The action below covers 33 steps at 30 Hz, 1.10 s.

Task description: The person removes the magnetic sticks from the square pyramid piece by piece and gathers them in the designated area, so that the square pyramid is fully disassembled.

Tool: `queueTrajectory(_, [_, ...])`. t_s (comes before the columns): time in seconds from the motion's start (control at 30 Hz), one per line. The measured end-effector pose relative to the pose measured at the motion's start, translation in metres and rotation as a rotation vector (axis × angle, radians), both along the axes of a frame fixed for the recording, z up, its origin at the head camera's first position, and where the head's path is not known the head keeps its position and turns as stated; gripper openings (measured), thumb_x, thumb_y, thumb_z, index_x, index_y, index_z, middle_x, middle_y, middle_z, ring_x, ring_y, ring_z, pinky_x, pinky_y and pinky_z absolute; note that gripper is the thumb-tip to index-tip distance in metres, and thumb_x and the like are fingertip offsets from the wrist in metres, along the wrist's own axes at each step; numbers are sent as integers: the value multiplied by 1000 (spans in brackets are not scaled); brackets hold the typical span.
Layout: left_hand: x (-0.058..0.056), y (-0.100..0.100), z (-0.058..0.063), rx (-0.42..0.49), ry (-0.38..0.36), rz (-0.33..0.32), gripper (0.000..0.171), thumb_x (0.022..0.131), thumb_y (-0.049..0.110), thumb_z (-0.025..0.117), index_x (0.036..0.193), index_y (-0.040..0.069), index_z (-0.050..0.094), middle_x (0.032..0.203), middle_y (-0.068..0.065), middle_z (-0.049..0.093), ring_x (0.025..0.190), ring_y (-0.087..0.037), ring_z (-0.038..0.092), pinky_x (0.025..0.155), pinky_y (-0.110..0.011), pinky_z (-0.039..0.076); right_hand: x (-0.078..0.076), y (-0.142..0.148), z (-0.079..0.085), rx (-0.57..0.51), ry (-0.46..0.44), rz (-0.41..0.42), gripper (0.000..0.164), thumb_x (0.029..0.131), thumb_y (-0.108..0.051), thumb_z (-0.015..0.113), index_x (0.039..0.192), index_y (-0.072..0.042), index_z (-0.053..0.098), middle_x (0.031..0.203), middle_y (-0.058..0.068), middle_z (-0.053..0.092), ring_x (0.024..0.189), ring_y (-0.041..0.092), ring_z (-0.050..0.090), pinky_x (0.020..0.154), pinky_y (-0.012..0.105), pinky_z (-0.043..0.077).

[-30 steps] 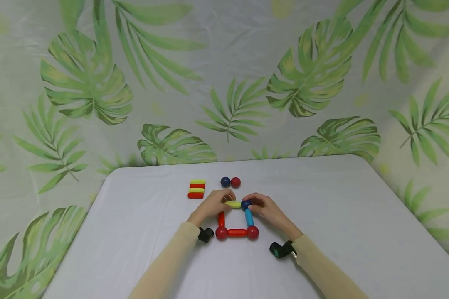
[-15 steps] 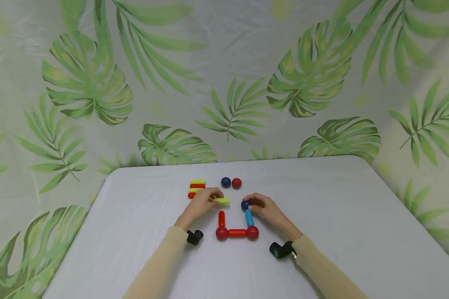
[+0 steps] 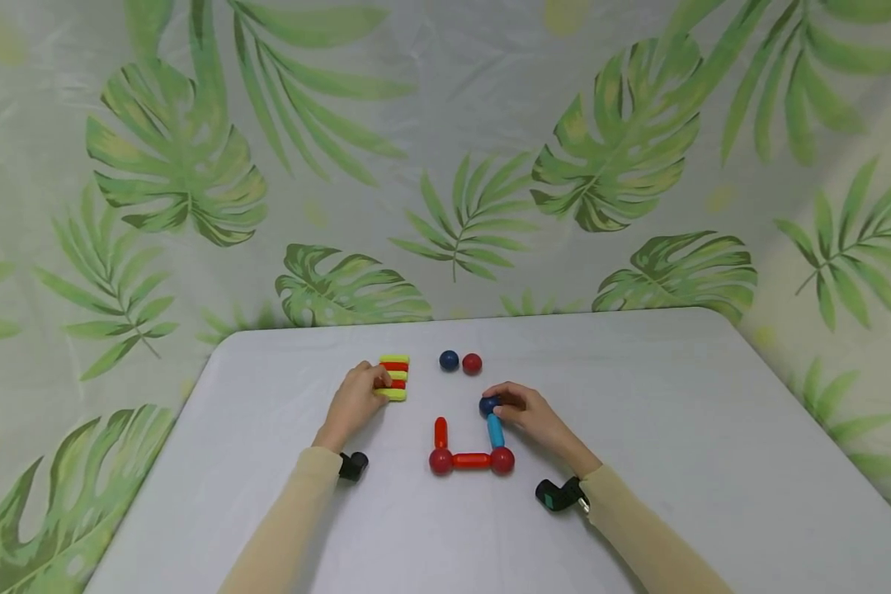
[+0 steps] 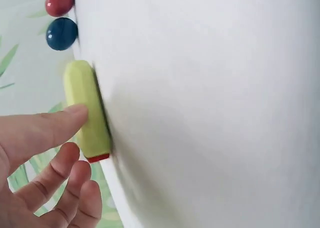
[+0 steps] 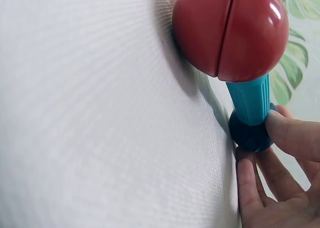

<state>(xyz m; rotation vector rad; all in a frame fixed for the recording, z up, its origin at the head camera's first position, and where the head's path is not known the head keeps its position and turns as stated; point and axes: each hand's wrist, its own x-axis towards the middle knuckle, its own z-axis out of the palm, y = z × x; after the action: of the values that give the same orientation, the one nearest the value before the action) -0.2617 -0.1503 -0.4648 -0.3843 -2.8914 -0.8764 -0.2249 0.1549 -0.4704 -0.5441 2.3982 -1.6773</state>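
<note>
My left hand [image 3: 355, 402] is at a row of short rods on the table. Its thumb lies against a yellow rod [image 4: 85, 103] at the near end of the row, and its index finger is hidden behind that rod in the left wrist view. With thumb and fingers, my right hand [image 3: 532, 418] pinches a dark blue ball [image 5: 252, 135]. That ball sits at the far end of a light blue rod [image 3: 496, 431]. The rod runs to a red ball [image 5: 230, 33]. From there a red rod [image 3: 471, 461] leads to another red ball [image 3: 441, 461], which bears an upright-running red rod [image 3: 441, 432].
Behind the hands, a loose blue ball [image 3: 449, 360] and a loose red ball [image 3: 472, 364] lie side by side. Yellow and red rods [image 3: 395, 359] alternate in the row at the left. A leaf-patterned cloth [image 3: 460, 206] hangs behind the white table [image 3: 601, 355].
My left hand has carried the yellow rod from beside the blue ball leftward to the near end of the rod row. The right hand stays on the blue ball.
</note>
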Motion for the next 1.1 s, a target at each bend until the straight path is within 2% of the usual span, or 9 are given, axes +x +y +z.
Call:
queueTrajectory(0.1, [4, 10, 3, 71, -35, -67, 19, 80, -1, 73, 96, 5, 65, 92, -8, 55, 83, -23, 51, 76, -38, 46, 1, 0, 2, -12, -2, 2, 26, 94, 4, 53, 120, 8, 57, 120, 24, 56, 110, 38, 53, 96, 48, 43])
queueTrajectory(0.2, [13, 25, 7, 166, -180, -252, 22, 87, 3, 67, 109, 3, 63, 103, -10, 58, 82, -21, 55, 75, -34, 49, 5, -2, 8, -22, -24, -8, 27, 94, 5, 52, 121, 8, 56, 122, 25, 55, 112, 40, 52, 98, 51, 41])
queueTrajectory(0.33, [22, 41, 9, 200, -390, -480, 29, 94, 5, 57, 122, 4, 60, 111, -9, 58, 77, -19, 58, 71, -28, 49, -4, -1, -6, -8, -6, -11, 27, 94, 3, 53, 121, 5, 57, 122, 22, 56, 112, 37, 53, 98, 50, 41])
queueTrajectory(0.43, [23, 46, 8, 193, -419, -536, 28, 91, 2, 58, 119, 6, 63, 108, -6, 57, 80, -18, 54, 71, -27, 46, -8, 1, -14, 0, 2, -11, 26, 95, 0, 54, 121, 3, 58, 122, 19, 57, 111, 34, 54, 97, 46, 43])
queueTrajectory(0.53, [23, 47, 7, 212, -404, -521, 23, 87, -1, 64, 108, 7, 66, 101, -3, 57, 82, -18, 53, 72, -29, 46, -8, 1, -15, 5, -6, -16, 26, 95, -1, 55, 121, 1, 59, 121, 17, 57, 111, 32, 54, 97, 45, 43])
queueTrajectory(0.67, [22, 46, 5, 235, -311, -492, 12, 83, 1, 71, 92, 8, 66, 92, 1, 57, 84, -17, 54, 74, -30, 48, -7, 0, -15, 4, -13, -33, 26, 94, -1, 55, 120, -1, 60, 121, 15, 58, 111, 32, 54, 98, 46, 42])
queueTrajectory(0.8, [25, 33, 3, 301, -269, -423, 12, 84, 3, 72, 91, 11, 66, 92, 2, 59, 84, -17, 57, 75, -32, 49, -8, 0, -16, 6, -10, -22, 27, 95, -1, 55, 121, -1, 60, 122, 16, 58, 112, 32, 53, 98, 46, 42])
queueTrajectory(0.93, [28, 12, 2, 378, -222, -256, 17, 82, -4, 69, 93, 8, 67, 98, -3, 62, 85, -22, 61, 77, -35, 49, -9, 0, -17, 11, -5, -18, 27, 95, -1, 54, 122, 1, 59, 122, 18, 57, 112, 33, 53, 98, 46, 41])
queueTrajectory(1.1, [27, -7, -2, 337, -147, -23, 18, 77, -6, 74, 87, 5, 63, 89, -5, 62, 79, -20, 58, 68, -31, 48, -9, 1, -17, -1, -8, -17, 28, 95, 4, 52, 122, 6, 56, 122, 23, 56, 113, 39, 51, 99, 52, 39])
